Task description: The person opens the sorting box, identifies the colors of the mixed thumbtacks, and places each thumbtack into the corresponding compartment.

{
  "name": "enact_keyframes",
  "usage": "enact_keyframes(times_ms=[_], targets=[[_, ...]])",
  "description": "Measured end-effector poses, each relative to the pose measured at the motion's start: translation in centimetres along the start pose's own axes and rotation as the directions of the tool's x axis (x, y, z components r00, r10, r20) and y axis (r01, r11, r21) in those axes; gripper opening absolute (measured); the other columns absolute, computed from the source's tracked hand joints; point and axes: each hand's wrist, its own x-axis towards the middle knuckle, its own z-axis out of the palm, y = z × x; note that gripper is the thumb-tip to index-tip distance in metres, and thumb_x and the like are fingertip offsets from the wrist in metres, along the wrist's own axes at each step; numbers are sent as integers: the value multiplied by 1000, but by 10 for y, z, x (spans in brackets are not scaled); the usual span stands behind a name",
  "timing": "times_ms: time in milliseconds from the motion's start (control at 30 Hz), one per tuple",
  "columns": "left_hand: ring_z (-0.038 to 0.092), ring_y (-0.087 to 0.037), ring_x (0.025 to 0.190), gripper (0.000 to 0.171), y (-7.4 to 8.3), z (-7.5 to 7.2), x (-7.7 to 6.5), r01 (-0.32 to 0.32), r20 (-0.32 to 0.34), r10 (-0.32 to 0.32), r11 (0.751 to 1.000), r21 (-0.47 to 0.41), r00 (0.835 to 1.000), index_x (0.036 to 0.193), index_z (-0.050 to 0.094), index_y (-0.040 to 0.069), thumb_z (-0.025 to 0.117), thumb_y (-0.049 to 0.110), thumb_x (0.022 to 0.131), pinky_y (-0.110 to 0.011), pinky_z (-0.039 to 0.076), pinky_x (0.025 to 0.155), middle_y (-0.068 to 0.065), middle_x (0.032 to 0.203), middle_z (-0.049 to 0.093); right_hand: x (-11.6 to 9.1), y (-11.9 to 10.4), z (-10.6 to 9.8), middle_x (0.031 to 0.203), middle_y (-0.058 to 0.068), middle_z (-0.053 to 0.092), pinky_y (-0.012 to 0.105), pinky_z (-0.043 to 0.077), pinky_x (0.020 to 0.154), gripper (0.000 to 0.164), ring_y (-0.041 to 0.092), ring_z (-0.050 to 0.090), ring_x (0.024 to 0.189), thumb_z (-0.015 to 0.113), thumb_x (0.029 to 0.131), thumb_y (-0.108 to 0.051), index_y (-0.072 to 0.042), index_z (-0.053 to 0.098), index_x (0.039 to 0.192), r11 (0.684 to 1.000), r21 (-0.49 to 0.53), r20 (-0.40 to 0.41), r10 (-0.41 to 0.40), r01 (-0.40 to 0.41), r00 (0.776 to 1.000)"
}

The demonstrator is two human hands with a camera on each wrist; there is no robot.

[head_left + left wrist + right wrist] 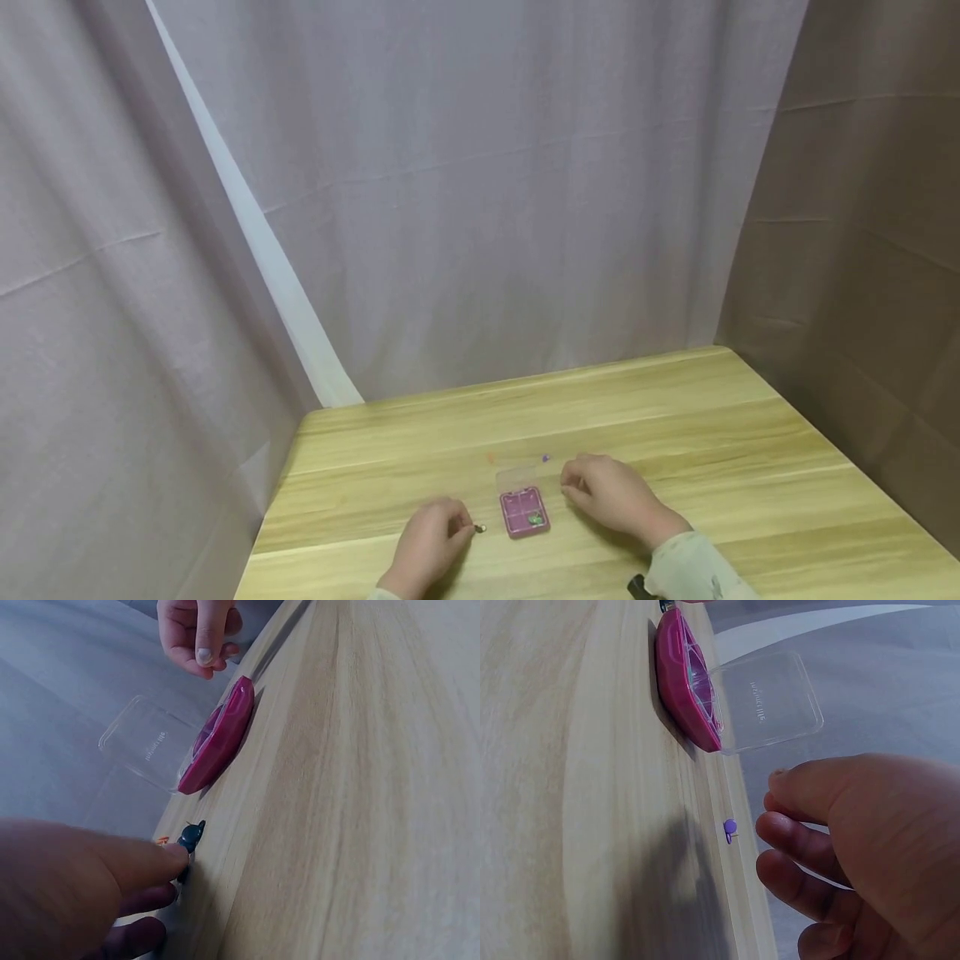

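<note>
A small pink compartment box sits on the table between the hands, its clear lid raised at the far side. Green pieces lie in its near right compartment. To its left, my left hand pinches a small dark round stud with a pin-like part, low over the tabletop. My right hand hovers right of the box, fingers loosely bent and holding nothing. Nearest to it on the table is a small purple stud with a little loop.
A small orange piece lies behind the box. The wood-grain table has its far edge against grey curtains, which also hang on both sides. A dark object shows by the right sleeve.
</note>
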Motion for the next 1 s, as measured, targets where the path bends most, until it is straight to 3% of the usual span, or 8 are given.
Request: enact_keyframes(times_ms=[233, 467, 667, 1000], targets=[[51, -1, 71, 11, -1, -3, 3, -6, -13, 6, 1000, 4, 1000, 79, 64, 29, 72, 29, 87, -32, 53, 68, 18, 76, 59, 1, -2, -4, 78, -22, 62, 31, 52, 66, 4, -2, 53, 69, 72, 86, -34, -34, 69, 88, 1000, 29, 10, 2, -2, 1000], [51, -1, 70, 11, 10, -2, 16, -6, -51, 3, 999, -48, 999, 81, 63, 30, 71, 29, 87, -31, 52, 67, 17, 77, 57, 1, -1, -7, 79, -23, 61, 30, 52, 67, 5, -2, 53, 70, 72, 85, -34, -34, 69, 89, 1000, 26, -4, 10, -10, 1000], [52, -2, 71, 7, 30, 4, 25, -44, -31, 42, 995, -85, 999, 85, 65, 25, 71, 27, 88, -28, 52, 65, 15, 78, 59, 1, -2, -8, 78, -23, 61, 30, 51, 65, 5, -2, 52, 68, 73, 85, -32, -33, 70, 89, 999, 28, -5, 16, -16, 1000], [51, 0, 71, 6, 48, 26, 30, -81, 24, 82, 996, -29, 996, 86, 67, 25, 72, 28, 86, -26, 54, 67, 15, 83, 62, -3, -5, -3, 79, -22, 61, 32, 52, 66, 5, -1, 53, 70, 73, 85, -30, -32, 69, 88, 1000, 18, -1, 2, -2, 1000]])
